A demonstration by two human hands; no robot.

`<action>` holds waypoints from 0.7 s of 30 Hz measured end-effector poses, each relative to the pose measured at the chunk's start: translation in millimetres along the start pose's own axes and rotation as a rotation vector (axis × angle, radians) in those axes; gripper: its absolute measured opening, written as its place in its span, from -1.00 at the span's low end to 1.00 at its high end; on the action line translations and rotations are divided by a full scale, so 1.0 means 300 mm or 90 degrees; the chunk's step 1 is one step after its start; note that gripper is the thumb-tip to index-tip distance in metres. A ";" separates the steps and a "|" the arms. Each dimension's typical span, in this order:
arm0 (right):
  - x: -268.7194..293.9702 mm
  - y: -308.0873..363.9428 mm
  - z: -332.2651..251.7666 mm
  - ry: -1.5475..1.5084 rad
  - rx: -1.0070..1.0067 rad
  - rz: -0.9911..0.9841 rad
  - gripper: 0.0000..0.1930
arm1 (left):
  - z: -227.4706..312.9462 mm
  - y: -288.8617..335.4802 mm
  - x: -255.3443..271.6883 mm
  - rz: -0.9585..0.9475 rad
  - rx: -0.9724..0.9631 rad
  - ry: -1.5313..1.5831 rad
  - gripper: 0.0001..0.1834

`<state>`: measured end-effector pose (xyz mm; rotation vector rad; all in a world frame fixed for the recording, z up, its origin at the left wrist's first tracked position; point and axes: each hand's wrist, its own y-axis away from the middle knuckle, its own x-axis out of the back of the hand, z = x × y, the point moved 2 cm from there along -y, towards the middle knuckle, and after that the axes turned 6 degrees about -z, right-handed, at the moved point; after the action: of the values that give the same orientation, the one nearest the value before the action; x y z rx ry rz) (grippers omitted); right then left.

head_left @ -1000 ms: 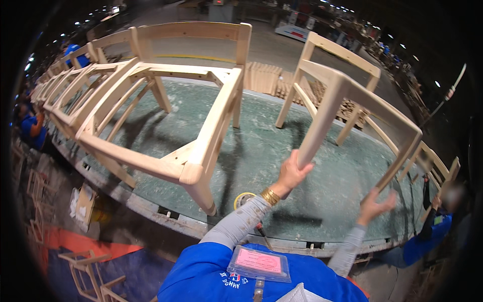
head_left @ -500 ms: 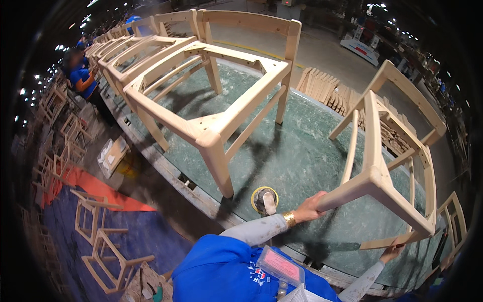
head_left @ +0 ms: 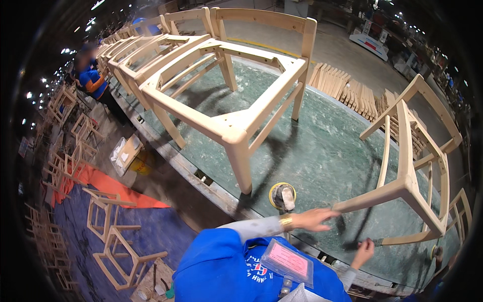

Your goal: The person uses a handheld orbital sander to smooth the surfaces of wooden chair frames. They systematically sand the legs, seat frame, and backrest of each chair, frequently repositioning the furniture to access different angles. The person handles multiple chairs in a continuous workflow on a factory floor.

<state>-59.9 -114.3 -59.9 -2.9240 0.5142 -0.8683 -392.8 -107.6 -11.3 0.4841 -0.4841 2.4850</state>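
An unfinished wooden chair frame (head_left: 406, 183) lies tipped on the green-topped worktable (head_left: 307, 161) at the right, its front legs reaching toward me. My left hand (head_left: 316, 220) is open, fingers stretched out beside the tip of the nearer leg. Just off the end of the other leg, my right hand (head_left: 364, 253) has its fingers curled; whatever they may hold is too small to make out. Left of my left hand, a round handheld sander (head_left: 283, 196) with a yellow rim rests on the table.
A larger chair frame (head_left: 234, 133) stands upright on the table, with a row of similar ones behind it. Wooden slats (head_left: 347, 90) are stacked beyond the far edge. Several frames (head_left: 123, 256) sit on the floor at left. A co-worker (head_left: 93, 80) stands farther along the table.
My left hand has let go of the chair leg and opened. My right hand has come off the other leg, moving left. The whole view has shifted slightly.
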 end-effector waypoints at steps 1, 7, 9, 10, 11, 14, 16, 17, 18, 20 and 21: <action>-0.108 0.063 -0.097 0.002 0.037 -0.041 -0.85 | -0.020 0.117 0.010 -0.041 0.053 0.011 -0.41; -0.651 0.253 -0.691 -0.122 0.193 -0.287 -0.87 | -0.082 0.789 0.234 0.022 0.303 0.029 -0.54; -0.814 0.271 -0.855 -0.230 0.187 -0.348 -0.80 | -0.069 0.949 0.394 0.082 0.420 0.041 -0.54; -0.885 0.278 -0.940 -0.305 0.162 -0.378 -0.75 | -0.082 1.035 0.467 0.144 0.479 0.028 -0.57; -0.940 0.287 -1.024 -0.357 0.117 -0.396 -0.67 | -0.085 1.113 0.540 0.249 0.467 -0.049 -0.59; -1.090 0.340 -1.200 -0.469 0.064 -0.399 -0.52 | -0.097 1.320 0.804 0.505 0.499 -0.232 -0.64; -1.178 0.370 -1.137 -0.485 -0.042 -0.348 -0.46 | -0.111 1.431 0.960 0.715 0.439 -0.225 -0.64; -1.200 0.394 -1.133 -0.562 -0.086 -0.367 -0.47 | -0.123 1.492 1.025 0.759 0.427 -0.246 -0.67; -1.206 0.414 -1.142 -0.638 -0.126 -0.380 -0.48 | -0.125 1.526 1.085 0.798 0.409 -0.261 -0.65; -1.187 0.430 -1.162 -0.680 -0.137 -0.466 -0.52 | -0.141 1.576 1.172 0.865 0.355 -0.203 -0.53; -1.183 0.439 -1.167 -0.666 -0.145 -0.453 -0.52 | -0.154 1.603 1.214 0.891 0.347 -0.181 -0.50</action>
<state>-567.3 -105.6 30.9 -3.1781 -0.5444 0.8229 -966.8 -298.6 -5.6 0.9333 -0.2377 3.9678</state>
